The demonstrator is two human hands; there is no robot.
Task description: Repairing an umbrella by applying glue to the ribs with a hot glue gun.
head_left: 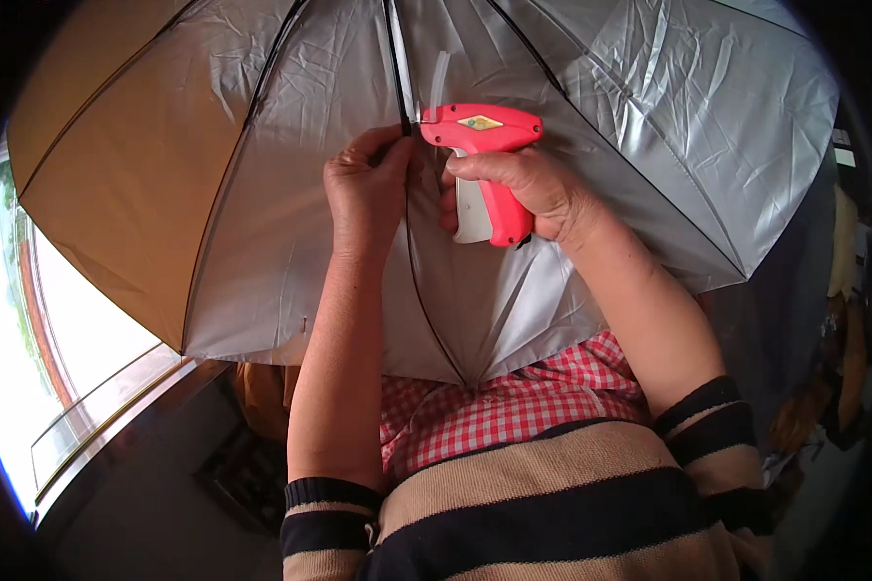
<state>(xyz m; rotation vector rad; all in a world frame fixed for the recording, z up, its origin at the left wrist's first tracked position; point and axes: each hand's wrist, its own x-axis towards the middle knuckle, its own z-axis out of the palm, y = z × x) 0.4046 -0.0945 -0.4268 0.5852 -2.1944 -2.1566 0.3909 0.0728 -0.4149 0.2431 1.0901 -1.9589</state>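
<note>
An open umbrella (291, 194) fills the upper part of the head view, seen from its inner side — silver lining crossed by thin black ribs (412, 252) that run down to meet near the person's chest. One panel at the left looks tan.

The left hand (366, 194) presses against the lining at the middle rib, its grip closed, fingers pinching fabric and rib together just beside the nose of a red tagging gun (484, 131). The right hand (528, 194) has its grip clamped on the gun's handle, with the fingers wrapped round the white trigger (473, 215). The gun is held level with its tip pointing left, touching the rib where the left hand's fingertips are. A pale plastic strip (439, 79) stands up from the top of the gun, against the lining.

Both forearms come up from the lower edge out of striped sleeves (707, 412) of tan and dark bands — a red-and-white checked cloth (513, 397) lies over the lap, just below the point where the ribs meet. At the far left, a bright window (29, 320) with a pale frame.
</note>
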